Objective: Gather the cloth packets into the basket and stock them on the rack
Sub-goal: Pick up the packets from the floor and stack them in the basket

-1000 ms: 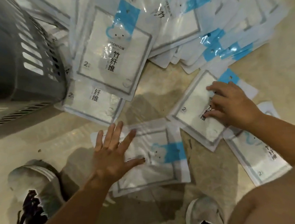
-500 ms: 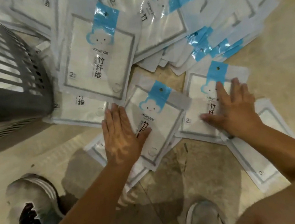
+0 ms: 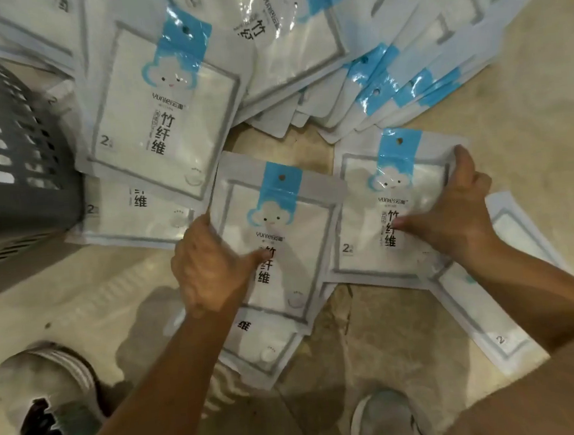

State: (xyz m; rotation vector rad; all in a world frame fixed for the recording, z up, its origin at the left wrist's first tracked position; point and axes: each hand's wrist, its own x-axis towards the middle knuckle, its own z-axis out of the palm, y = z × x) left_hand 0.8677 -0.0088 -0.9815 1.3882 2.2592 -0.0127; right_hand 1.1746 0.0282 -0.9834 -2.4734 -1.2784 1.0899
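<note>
Cloth packets, nearest: lower packet (image 3: 265,353) is lying on the floor (image 3: 373,330), tucked under the centre packet (image 3: 280,238); outer packet (image 3: 493,321) is lying under the right packet (image 3: 366,245).
Left hand (image 3: 210,264): is gripping the centre packet's left edge, thumb pressing its face, fingers curling beneath.
Right hand (image 3: 457,217): is pinching the right packet's right edge, thumb lying across the print.
Heap (image 3: 333,42): is spreading in overlapping layers beyond both hands.
Basket (image 3: 12,191): is standing far left, touching the heap; its inside is hiding from view.
Risk: glossy film is probably making grips slippery; lifted by one edge, either packet could be sliding free or dragging its neighbour.
</note>
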